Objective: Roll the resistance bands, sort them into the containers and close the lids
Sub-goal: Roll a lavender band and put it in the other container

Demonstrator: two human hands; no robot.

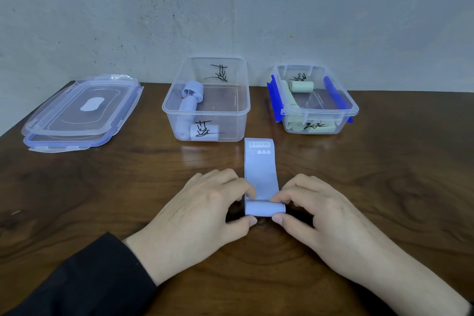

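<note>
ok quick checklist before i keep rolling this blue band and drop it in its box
1. Grip: left hand and right hand each pinch an end of the roll: ok.
2. Roll even: edges look flush: ok.
3. Unrolled tail of the band lies flat and straight: ok.
4. Blue box open, with room: ok.
5. Green box holds only green bands; some lie under others: cannot tell.
6. Lids stacked at left, within reach: ok.

A plain home or workroom corner: a dark wooden bench [102, 187] pushed against a bare, speckled grey plaster wall [230, 2], clear plastic storage containers [241, 110] on it.
</note>
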